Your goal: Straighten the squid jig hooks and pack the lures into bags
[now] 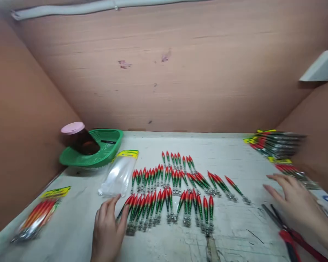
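Note:
My left hand (106,227) is at the left end of the front row of red-and-green fishing lures (146,209). Its thumb and forefinger are apart, close to the end lure; whether they touch it is unclear. To the right, my right hand (295,198) hovers with fingers stretched out and holds nothing. It is just above a pair of red-handled scissors (285,230) with parted blades. Packed lures (292,170) in clear bags lie beyond its fingertips. More lures (150,178) lie in rough rows across the white table, red ends pointing away from me.
A green basket (108,160) at the back left holds a dark jar (86,142) with a pink lid. Clear yellow-topped bags (118,176) lie beside it. A pack of orange lures (39,214) is at far left. Another stack of packs (278,143) sits back right. Board walls enclose the table.

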A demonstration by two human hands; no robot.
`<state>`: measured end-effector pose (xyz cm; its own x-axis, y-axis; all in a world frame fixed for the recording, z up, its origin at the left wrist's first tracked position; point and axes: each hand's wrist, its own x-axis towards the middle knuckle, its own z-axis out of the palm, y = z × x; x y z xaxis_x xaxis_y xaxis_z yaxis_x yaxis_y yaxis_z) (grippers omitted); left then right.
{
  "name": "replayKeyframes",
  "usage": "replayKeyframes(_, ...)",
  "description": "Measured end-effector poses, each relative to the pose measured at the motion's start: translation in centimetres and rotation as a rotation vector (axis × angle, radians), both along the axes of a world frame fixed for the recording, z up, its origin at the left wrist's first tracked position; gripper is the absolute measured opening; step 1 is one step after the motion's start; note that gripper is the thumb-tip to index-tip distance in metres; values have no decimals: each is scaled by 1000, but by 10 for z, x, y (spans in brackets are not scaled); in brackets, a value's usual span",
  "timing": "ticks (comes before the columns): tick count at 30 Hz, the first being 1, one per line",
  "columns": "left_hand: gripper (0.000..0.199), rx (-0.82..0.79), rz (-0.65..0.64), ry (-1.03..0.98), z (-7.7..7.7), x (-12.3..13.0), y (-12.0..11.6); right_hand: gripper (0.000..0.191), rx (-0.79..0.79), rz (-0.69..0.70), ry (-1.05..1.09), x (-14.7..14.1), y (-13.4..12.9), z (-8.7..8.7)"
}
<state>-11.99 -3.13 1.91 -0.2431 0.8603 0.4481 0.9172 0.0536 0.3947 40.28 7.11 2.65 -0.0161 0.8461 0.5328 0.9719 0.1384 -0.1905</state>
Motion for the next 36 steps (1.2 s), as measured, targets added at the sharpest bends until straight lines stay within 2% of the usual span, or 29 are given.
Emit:
replayKeyframes(1,43,-55,85,-37,9,-8,10,59,-14,71,-8,-17,-10,-2)
replayKeyframes(3,42,-234,145,-81,27,-18,32,55,-5,192,-20,-50,-28,-5)
replayKeyframes(6,40,-314,219,-52,46,-29,73,46,44,304,-32,-90,-45,-7)
replayKeyframes(9,37,-419,387,-68,50,-47,110,43,54,349,-18,-109,-55,-12)
replayKeyframes(12,33,-519,464,-133,45,-69,127,40,25,337,15,-116,-66,-17)
replayKeyframes(14,29,-540,466,-182,43,-79,127,38,18,310,52,-120,-76,-18)
replayKeyframes(17,21,-489,449,-246,47,-82,116,38,-4,240,156,-134,-91,-14)
replayKeyframes(20,15,-370,395,-313,57,-80,106,36,-133,203,294,-154,-102,-9)
replayKeyframes(25,23,-200,402,-481,70,-78,98,21,-351,232,378,-172,-112,-11)
replayKeyframes(27,21,-130,387,-603,73,-76,94,13,-391,255,367,-174,-113,-13)
replayKeyframes(29,19,-60,366,-764,74,-73,90,14,-401,261,354,-177,-112,-17)
replayKeyframes(36,26,125,366,-1308,82,-66,78,13,-356,275,324,-182,-106,-24)
